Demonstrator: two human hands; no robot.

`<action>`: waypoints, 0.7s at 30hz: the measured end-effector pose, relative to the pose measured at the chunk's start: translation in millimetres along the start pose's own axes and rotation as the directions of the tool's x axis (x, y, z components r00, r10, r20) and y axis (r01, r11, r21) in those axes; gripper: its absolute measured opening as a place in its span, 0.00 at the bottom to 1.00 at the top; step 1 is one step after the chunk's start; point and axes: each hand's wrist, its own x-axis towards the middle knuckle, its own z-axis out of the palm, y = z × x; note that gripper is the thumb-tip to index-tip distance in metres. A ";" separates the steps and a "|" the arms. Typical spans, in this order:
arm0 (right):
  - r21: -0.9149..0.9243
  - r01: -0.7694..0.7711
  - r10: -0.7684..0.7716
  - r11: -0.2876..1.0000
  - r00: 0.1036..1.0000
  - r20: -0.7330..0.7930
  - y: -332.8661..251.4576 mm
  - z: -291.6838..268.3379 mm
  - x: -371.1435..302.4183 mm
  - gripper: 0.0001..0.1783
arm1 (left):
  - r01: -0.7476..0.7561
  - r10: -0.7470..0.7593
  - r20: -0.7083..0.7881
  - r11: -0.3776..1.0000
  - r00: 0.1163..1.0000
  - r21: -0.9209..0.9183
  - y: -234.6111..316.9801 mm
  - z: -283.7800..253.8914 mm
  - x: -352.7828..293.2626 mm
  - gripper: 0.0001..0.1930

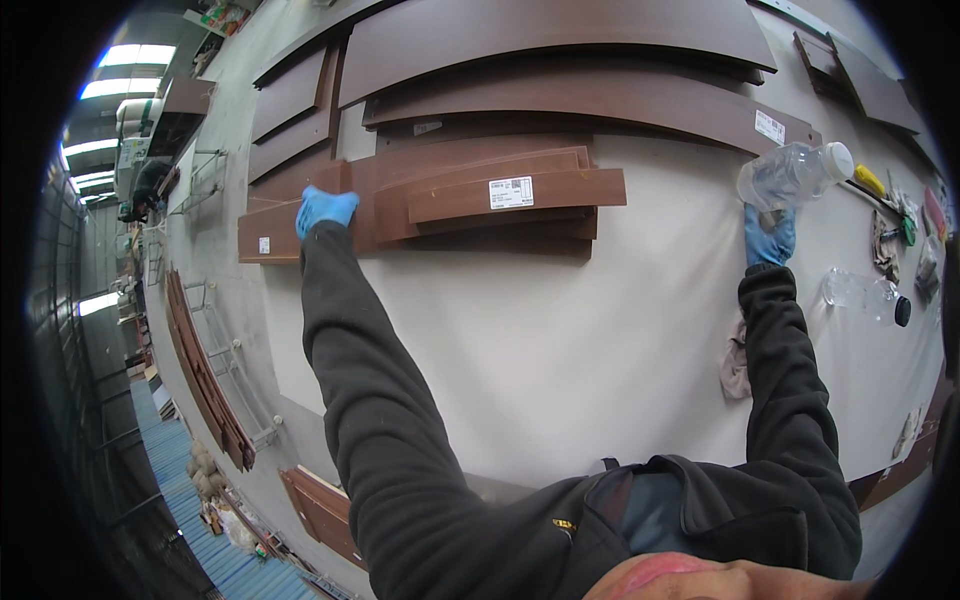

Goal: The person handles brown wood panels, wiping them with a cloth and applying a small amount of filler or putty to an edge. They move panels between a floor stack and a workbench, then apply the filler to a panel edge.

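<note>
My left hand (pixel 328 208), in a blue glove, is on a short brown board (pixel 275 225) at the left of a pile, its fingers bent over the board's edge. Beside it lies a stack of narrow brown panels (pixel 450 205), the top one bearing a white label (pixel 511 193). Farther right, my blue-gloved right hand (pixel 768 240) is closed around a clear plastic bottle (pixel 780 180) with a white cap. The bottle partly hides those fingers.
Long brown panels (pixel 550 40) lie across the far side of the pale table (pixel 520 350). At the right are a second clear bottle (pixel 860 292) with a black cap, a yellow-handled tool (pixel 868 180) and rags (pixel 886 245). A cloth (pixel 736 362) lies by my right forearm.
</note>
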 end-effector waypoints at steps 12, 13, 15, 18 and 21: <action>0.137 0.015 -0.021 0.990 0.999 0.039 31.0 -8.1 0.1 0.42 | 0.019 0.003 0.111 0.979 0.994 -0.203 -51.3 88.8 40.5 0.48; 0.222 0.038 -0.051 0.974 0.997 0.054 31.5 -14.0 -1.4 0.45 | 0.041 -0.016 0.114 0.973 0.993 -0.226 -50.4 91.4 38.7 0.50; 0.185 -0.084 0.065 0.979 0.992 0.107 28.1 -24.6 -5.3 0.53 | 0.017 -0.018 -0.010 0.993 1.000 -0.117 -41.3 88.1 36.4 0.54; 0.175 -0.128 0.113 0.976 0.989 0.095 13.5 -29.8 -6.8 0.54 | -0.058 0.044 -0.276 0.998 0.960 -0.040 -11.1 61.3 29.9 0.53; 0.446 -0.041 -0.040 0.894 0.985 0.171 -3.6 -19.9 4.2 0.54 | -0.271 0.054 -0.300 0.601 0.952 -0.752 68.7 38.0 23.8 0.42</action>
